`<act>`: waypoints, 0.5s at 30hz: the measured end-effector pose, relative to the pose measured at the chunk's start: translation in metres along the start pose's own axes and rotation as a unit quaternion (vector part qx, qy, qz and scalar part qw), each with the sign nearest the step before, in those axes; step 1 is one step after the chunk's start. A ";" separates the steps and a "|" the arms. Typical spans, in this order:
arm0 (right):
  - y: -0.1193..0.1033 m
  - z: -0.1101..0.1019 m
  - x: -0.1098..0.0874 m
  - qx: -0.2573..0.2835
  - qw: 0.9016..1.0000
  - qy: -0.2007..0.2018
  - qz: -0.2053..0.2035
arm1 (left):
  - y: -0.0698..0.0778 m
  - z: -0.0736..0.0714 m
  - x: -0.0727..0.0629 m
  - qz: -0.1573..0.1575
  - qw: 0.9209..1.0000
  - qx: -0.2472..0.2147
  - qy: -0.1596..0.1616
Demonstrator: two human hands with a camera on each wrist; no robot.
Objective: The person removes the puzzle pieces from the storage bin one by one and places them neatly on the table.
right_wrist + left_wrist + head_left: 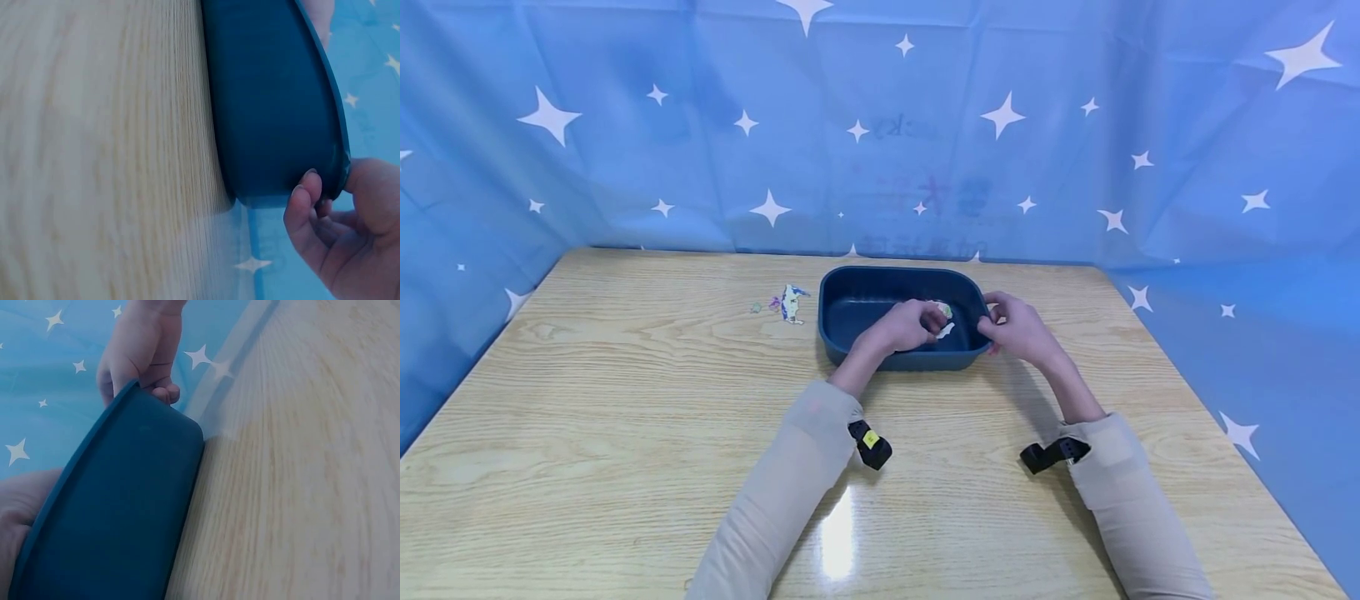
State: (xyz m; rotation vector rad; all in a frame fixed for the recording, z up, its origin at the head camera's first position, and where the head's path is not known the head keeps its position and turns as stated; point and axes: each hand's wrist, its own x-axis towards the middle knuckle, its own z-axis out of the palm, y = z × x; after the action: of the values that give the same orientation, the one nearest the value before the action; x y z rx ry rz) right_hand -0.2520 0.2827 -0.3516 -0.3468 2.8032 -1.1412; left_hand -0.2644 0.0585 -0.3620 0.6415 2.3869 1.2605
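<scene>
A dark blue rectangular plastic bin (868,361) with rounded corners stands on the table. My left hand (906,326) reaches over its near wall, with bent fingers down inside. Small white and green cutout pieces (946,331) lie at those fingertips; I cannot tell whether the fingers pinch one. In the left wrist view, the bin's wall hides the fingers. At the bin's right end, my right hand (1017,330) grips the rim, thumb on the inner side and fingers outside. The right wrist view shows this right hand (365,228) curled about the rim's corner.
Left of the bin, a white and blue cutout (792,304) lies on the wooden table (625,433), with a small purple piece (775,304) and a pale green piece (756,307) beside it. A blue star-patterned curtain (700,167) hangs behind and along the sides.
</scene>
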 end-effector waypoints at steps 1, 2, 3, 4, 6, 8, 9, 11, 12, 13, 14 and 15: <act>0.000 0.000 0.000 0.001 1.000 0.000 0.000 | 0.001 0.000 0.000 -0.003 1.000 0.009 0.001; 0.000 0.000 0.000 0.001 1.000 0.000 0.001 | 0.001 0.001 0.000 -0.006 1.000 0.019 0.003; 0.000 0.000 0.000 0.002 1.000 0.000 0.002 | 0.001 0.001 0.001 -0.009 0.999 0.032 0.005; 0.000 -0.001 0.000 0.001 1.000 0.000 0.002 | 0.002 0.001 0.001 -0.014 0.999 0.044 0.007; 0.001 -0.001 0.000 0.001 1.000 -0.002 0.002 | 0.002 0.002 0.001 -0.023 0.997 0.072 0.010; 0.001 -0.001 -0.001 0.000 1.000 -0.003 0.002 | 0.003 0.003 0.001 -0.034 0.994 0.098 0.016; 0.001 -0.001 0.000 0.000 1.000 -0.004 0.002 | 0.003 0.003 0.001 -0.039 0.993 0.110 0.018; 0.001 -0.001 0.000 0.000 1.000 -0.004 0.001 | 0.004 0.003 0.001 -0.044 0.991 0.128 0.020; 0.001 -0.001 0.000 0.001 1.000 -0.004 0.002 | 0.005 0.003 0.001 -0.045 0.989 0.139 0.022; 0.001 -0.001 0.000 0.001 1.000 -0.004 0.002 | 0.005 0.003 0.001 -0.045 0.988 0.144 0.022; 0.002 -0.001 0.000 0.002 1.000 -0.004 0.001 | 0.005 0.003 0.002 -0.043 0.987 0.151 0.024; 0.002 -0.001 0.000 0.001 1.000 -0.005 0.002 | 0.004 0.003 0.002 -0.042 0.987 0.153 0.024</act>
State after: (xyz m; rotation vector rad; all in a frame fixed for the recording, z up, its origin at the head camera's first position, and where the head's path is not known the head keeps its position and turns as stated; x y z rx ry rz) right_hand -0.2520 0.2846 -0.3525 -0.3461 2.7928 -1.1398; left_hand -0.2635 0.0641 -0.3602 0.5933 2.6445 0.8918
